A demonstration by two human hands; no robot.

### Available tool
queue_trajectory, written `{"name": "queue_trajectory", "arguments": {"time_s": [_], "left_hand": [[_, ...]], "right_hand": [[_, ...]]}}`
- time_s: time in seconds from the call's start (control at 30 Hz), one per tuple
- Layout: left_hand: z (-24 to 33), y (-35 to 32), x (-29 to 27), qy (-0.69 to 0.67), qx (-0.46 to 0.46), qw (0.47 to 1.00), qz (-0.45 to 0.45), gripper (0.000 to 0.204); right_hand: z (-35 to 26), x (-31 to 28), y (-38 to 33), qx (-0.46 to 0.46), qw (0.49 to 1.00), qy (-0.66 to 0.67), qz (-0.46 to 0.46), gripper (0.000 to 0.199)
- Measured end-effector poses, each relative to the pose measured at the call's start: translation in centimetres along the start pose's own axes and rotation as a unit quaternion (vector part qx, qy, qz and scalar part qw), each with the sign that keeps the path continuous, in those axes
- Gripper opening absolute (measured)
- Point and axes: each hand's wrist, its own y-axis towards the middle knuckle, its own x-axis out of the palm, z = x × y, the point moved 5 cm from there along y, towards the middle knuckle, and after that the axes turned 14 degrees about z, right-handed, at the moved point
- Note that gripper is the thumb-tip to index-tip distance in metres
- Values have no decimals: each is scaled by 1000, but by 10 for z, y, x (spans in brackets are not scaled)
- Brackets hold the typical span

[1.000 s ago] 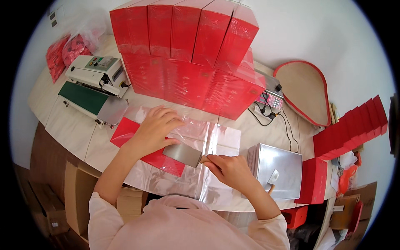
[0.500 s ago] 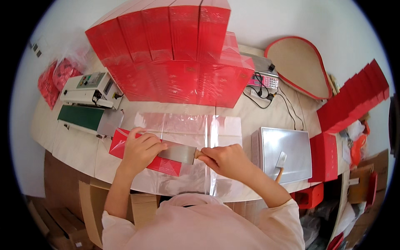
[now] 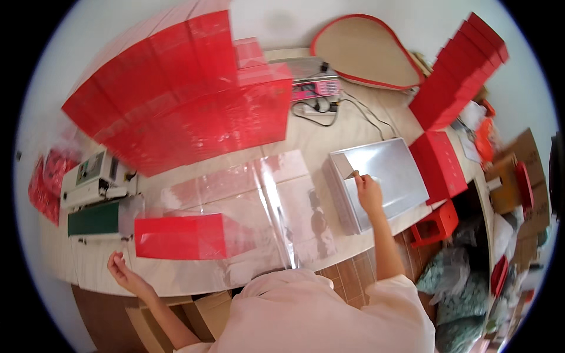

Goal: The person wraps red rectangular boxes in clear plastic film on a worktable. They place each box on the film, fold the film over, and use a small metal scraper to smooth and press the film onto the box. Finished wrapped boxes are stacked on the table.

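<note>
My right hand (image 3: 369,189) is above the silver metal box (image 3: 395,176), fingers closed around the handle end of a scraper (image 3: 355,166) with a flat, pale metal blade. The blade is over the box's left side; the handle is mostly hidden by my fingers. A red box (image 3: 179,236) lies flat on the table, a clear plastic film sleeve (image 3: 238,233) extending past its right end. My left hand (image 3: 128,276) hovers beside the red box's near left corner, loosely curled, holding nothing and apart from the box.
Wrapped red boxes (image 3: 194,117) are stacked at the back left. A sealing machine (image 3: 91,179) with a green bed (image 3: 93,219) stands at the left. Clear film sheets (image 3: 276,203) cover the table's middle. A scale (image 3: 315,88) with cables and stacked red boxes (image 3: 459,67) stand farther back.
My right hand has moved right with the scraper, from the red box to the silver box. My left hand has let go of the red box and drawn back left. The view has shifted right.
</note>
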Motion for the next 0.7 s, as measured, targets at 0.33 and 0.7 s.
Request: {"name": "queue_trajectory", "arguments": {"time_s": [0.33, 0.7], "left_hand": [[-33, 3, 31, -102, -121, 983, -97, 43], [-85, -27, 79, -289, -396, 808, -326, 61]], "right_hand": [[33, 47, -34, 51, 982, -164, 75, 24], [-205, 107, -239, -148, 818, 381, -405, 94]]}}
